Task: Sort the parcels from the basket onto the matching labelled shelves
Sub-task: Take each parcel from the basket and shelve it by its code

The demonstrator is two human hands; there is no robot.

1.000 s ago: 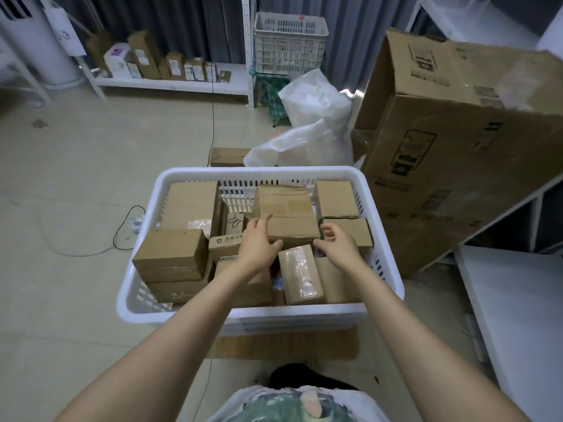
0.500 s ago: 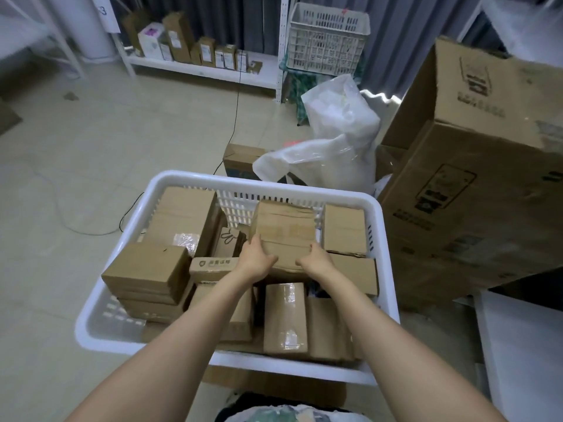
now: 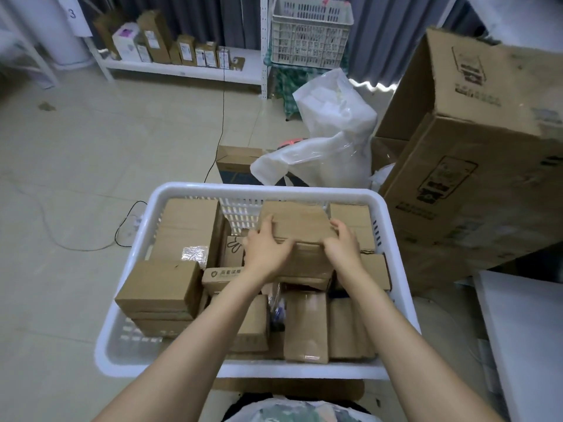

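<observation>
Head view: left hand (image 3: 265, 250) and right hand (image 3: 340, 244) curl over opposite near corners of a flat brown cardboard parcel (image 3: 300, 236) atop the pile in the white plastic basket (image 3: 158, 365), probably to lift it level.

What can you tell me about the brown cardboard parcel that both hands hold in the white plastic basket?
The brown cardboard parcel is a flat, rectangular box of plain board, closed, with a rough far edge and no label showing on top. It sits over other parcels in the middle rear of the white plastic basket. The left hand has its grip on the left edge and the right hand on the right edge, with fingers curled over the sides.
</observation>
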